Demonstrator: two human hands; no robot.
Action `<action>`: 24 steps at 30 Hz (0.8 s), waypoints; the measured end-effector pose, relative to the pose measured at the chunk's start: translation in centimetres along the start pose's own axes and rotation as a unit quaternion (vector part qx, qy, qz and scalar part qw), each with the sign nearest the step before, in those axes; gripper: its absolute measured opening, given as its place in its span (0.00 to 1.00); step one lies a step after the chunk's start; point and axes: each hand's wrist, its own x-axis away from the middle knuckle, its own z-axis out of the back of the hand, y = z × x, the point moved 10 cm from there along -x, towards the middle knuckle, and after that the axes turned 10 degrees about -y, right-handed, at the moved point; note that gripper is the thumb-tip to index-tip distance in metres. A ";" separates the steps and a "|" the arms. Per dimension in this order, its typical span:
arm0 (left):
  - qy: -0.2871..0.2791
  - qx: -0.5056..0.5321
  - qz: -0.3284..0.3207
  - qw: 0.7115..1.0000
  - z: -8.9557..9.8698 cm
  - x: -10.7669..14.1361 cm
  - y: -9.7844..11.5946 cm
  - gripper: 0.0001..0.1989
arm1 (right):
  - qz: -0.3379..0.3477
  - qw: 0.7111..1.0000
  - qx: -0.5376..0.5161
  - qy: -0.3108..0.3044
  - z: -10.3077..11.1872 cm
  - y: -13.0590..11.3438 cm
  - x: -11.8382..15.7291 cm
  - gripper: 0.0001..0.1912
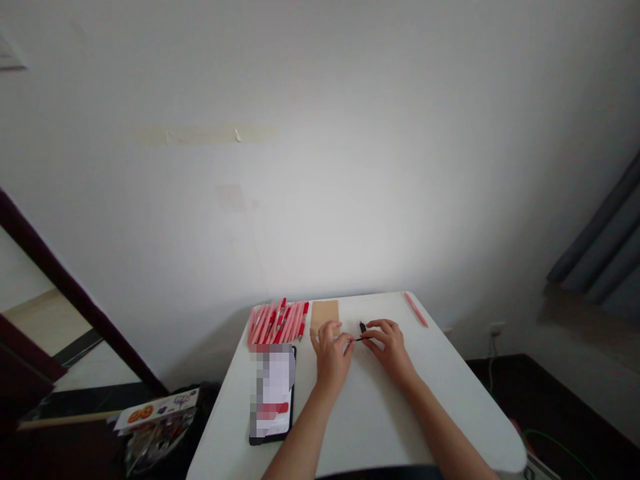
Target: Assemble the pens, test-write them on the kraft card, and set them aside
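Over the middle of the white table (380,413), a thin black stick (363,338) spans between my two hands. Its left end is pinched in the fingertips of my left hand (331,350). The fingers of my right hand (393,345) close on its other end. The stick is too small to tell its kind for sure. Just behind it, by my right fingertips, lies a small black piece (363,327). A brown sheet or notebook (325,313) lies flat behind my left hand, which covers its near edge.
Several pink and red pens (277,322) lie side by side at the table's back left. One pink pen (417,310) rests alone near the right edge. A phone (293,400) lies left of my left forearm. A wall (350,200) stands behind; a filled bin (165,433) is at lower left.
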 end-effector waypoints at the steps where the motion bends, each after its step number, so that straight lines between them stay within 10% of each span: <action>1: 0.001 -0.002 0.000 1.000 0.1 0.0 0.0 0.04 | 0.001 1.000 0.001 0.000 0.0 0.0 0.0 0.07; 24: 0.020 -0.109 0.092 0.990 0.4 0.3 -2.3 0.08 | -0.064 0.997 0.002 0.040 0.4 2.4 0.3 0.10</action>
